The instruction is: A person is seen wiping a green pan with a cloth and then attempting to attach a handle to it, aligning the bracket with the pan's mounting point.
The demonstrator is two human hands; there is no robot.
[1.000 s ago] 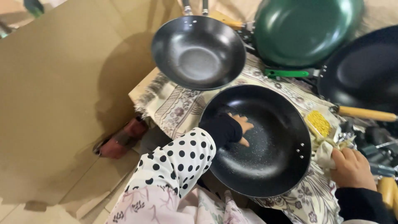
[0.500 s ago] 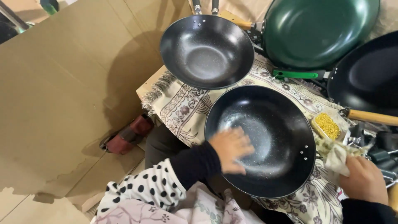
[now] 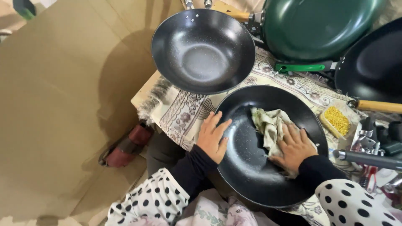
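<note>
Black pan [image 3: 247,167] on patterned bench cloth [image 3: 184,113], both hands on it.
We note the left hand [image 3: 212,137] spread flat on the pan's left rim; the right hand [image 3: 293,147], fingers spread, presses a pale rag [image 3: 270,125] inside the pan.

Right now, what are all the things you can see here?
Black pan: one, nearest, on the patterned cloth, under both hands.
Rag: one, pale and crumpled, inside that pan.
Deep black pan: one, just beyond it, at the table edge.
Green pan: one, top right, with a green handle.
Another black pan: one, far right, cut off, with a wooden handle.
Yellow sponge: one, right of the nearest pan.
Patterned cloth: one, beige, covering the table.
Cardboard: brown sheets, on the floor at left.
Left hand: flat on the nearest pan's rim.
Right hand: pressing on the rag.
</note>
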